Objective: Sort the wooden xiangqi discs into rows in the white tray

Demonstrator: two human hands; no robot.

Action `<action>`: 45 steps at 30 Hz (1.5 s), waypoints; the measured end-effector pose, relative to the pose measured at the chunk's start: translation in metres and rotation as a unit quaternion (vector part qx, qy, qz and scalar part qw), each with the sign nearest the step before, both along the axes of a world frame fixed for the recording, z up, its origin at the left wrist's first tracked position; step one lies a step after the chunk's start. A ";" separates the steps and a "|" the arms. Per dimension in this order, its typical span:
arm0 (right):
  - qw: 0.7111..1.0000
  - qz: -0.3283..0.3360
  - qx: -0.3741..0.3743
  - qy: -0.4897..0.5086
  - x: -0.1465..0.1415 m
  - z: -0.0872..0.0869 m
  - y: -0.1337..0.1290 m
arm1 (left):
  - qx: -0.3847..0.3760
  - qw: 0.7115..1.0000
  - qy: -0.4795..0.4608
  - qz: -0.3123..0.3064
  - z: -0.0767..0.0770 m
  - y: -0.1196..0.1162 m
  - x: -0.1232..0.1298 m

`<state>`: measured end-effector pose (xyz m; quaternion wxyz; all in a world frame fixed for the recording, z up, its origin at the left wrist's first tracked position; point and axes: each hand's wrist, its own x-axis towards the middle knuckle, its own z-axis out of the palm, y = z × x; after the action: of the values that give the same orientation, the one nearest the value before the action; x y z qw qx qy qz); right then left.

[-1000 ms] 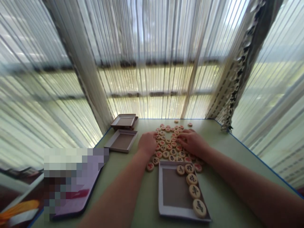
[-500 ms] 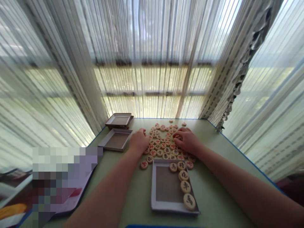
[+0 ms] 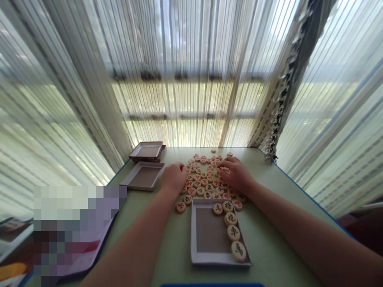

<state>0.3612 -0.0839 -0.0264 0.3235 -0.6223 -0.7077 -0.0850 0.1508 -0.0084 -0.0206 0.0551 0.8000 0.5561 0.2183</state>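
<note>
Many round wooden Chinese chess pieces (image 3: 204, 182) with red and black characters lie face up in a loose spread on the table. At the left edge of the spread, my left hand (image 3: 174, 177) rests with curled fingers; their inner side is hidden. My right hand (image 3: 237, 174) reaches over the right side with fingers apart, its fingertips at the pieces beneath. Nearer to me lies a shallow white box tray (image 3: 196, 258). Several black-character pieces (image 3: 233, 232) form a column along its right wall, with another black-character piece (image 3: 218, 208) beside the top one.
On the left are an open shallow tray (image 3: 127, 181) and, behind it, a brown-edged box (image 3: 146, 143). A pixelated patch covers part of a purple object (image 3: 86, 259) at lower left. The green table (image 3: 287, 215) has blue edges. Striped sheer curtains (image 3: 179, 95) hang behind it.
The view has shifted slightly. My right hand's fingers have spread a little over the pieces. My left hand has kept about the same place, and the pieces in the tray are unchanged.
</note>
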 end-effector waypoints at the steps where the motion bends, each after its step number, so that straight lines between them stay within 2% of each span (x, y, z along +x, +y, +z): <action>1: 1.000 -0.001 0.021 0.006 -0.001 0.002 -0.001 | 0.010 1.000 -0.002 -0.011 0.002 -0.002 0.001; 5: 0.996 -0.016 0.058 0.066 -0.005 0.008 -0.005 | 0.039 0.996 0.010 -0.077 0.007 -0.010 0.005; 10: 0.974 -0.115 0.049 0.187 -0.005 0.012 -0.008 | 0.039 0.979 0.004 -0.200 0.004 -0.011 0.010; 12: 0.973 -0.121 0.052 0.188 -0.008 0.013 -0.011 | 0.036 0.974 0.015 -0.223 0.001 -0.011 0.010; 17: 0.996 -0.071 0.028 0.040 -0.017 0.013 -0.018 | 0.028 0.979 0.029 -0.198 0.001 -0.010 0.007; 20: 0.997 -0.069 0.030 0.003 -0.019 0.014 -0.021 | 0.020 0.986 0.009 -0.168 0.001 -0.008 0.006; 25: 0.996 -0.084 0.039 0.011 -0.017 0.014 -0.021 | 0.006 0.992 -0.052 -0.113 -0.004 -0.001 0.005; 27: 0.995 -0.085 0.050 0.012 -0.016 0.014 -0.021 | 0.003 0.992 -0.060 -0.109 -0.006 0.002 0.004; 31: 0.993 -0.090 0.076 0.018 -0.016 0.014 -0.020 | 0.029 0.992 -0.020 -0.125 -0.009 0.006 0.003; 38: 0.993 -0.091 0.074 0.021 -0.017 0.014 -0.020 | 0.019 0.998 0.023 -0.055 -0.012 0.012 0.003; 42: 0.995 -0.076 0.064 0.019 -0.019 0.014 -0.020 | -0.003 0.998 -0.019 -0.055 -0.011 0.013 0.002; 45: 0.997 -0.061 0.043 0.018 -0.022 0.013 -0.020 | 0.013 0.997 -0.054 -0.057 -0.006 0.009 0.001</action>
<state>0.3393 -0.1040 -0.0132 0.3568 -0.6512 -0.6583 -0.1236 0.1522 0.0010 -0.0270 0.0875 0.8181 0.5028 0.2649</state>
